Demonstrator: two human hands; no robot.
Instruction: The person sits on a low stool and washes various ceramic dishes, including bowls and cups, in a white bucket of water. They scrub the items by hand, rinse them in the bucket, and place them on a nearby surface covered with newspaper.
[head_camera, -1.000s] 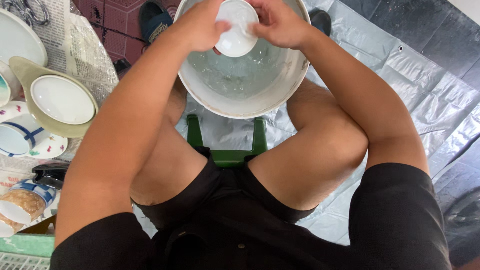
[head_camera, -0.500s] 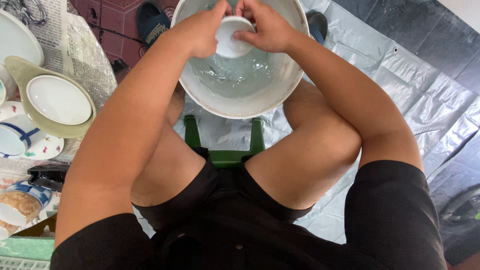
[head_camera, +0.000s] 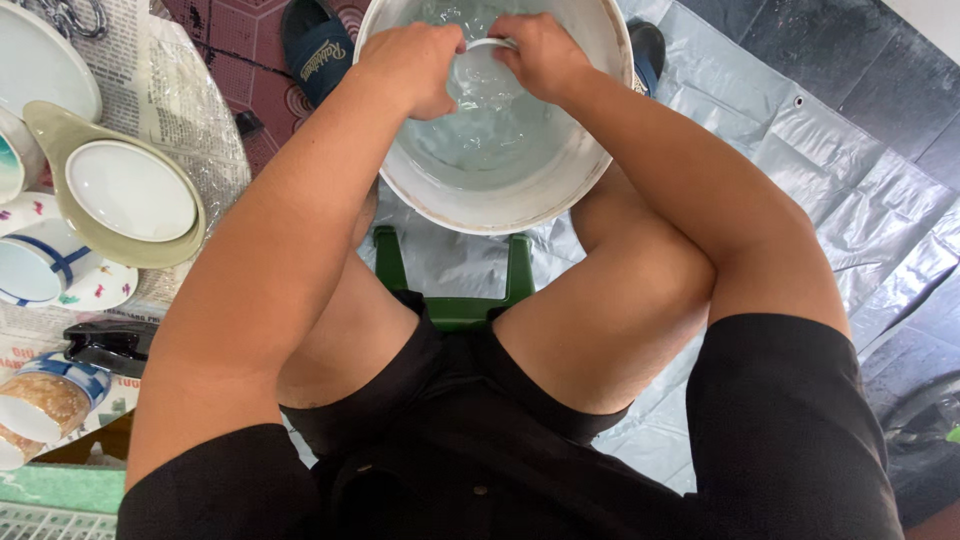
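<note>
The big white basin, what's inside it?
The basin holds clear water and a small white bowl, gripped by the left hand and right hand. The hands cover part of the bowl.

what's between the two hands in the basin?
In the head view, a small white bowl sits between the left hand and right hand. Both grip its rim, over the water in the white basin.
</note>
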